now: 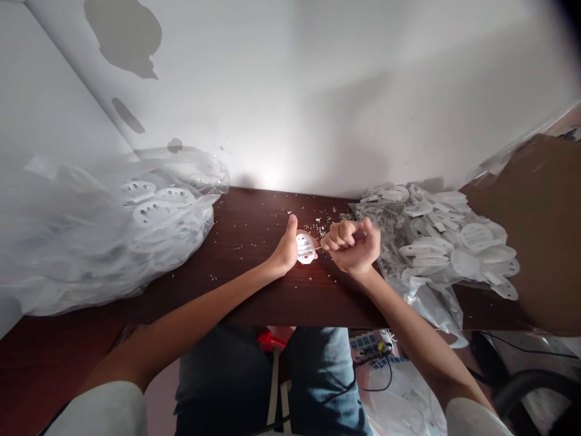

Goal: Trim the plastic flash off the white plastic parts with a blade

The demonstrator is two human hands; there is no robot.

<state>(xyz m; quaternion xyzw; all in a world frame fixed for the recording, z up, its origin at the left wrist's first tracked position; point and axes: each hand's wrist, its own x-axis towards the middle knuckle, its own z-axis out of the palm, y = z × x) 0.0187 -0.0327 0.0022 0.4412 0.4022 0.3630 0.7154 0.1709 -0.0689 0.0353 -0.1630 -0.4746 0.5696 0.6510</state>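
Note:
My left hand is closed around a small round white plastic part with slots across its face, and the thumb points up. Just to its right, my right hand is curled with the fingers folded in. A thin pale tip sticks out from the right fingers toward the part's edge; the rest of it is hidden in the fist. Small white scraps lie scattered on the dark brown table around both hands.
At left, a large clear plastic bag holds many slotted white parts. More white parts are heaped at right on plastic, beside a cardboard box. A white wall rises behind the table. A power strip and cables lie below.

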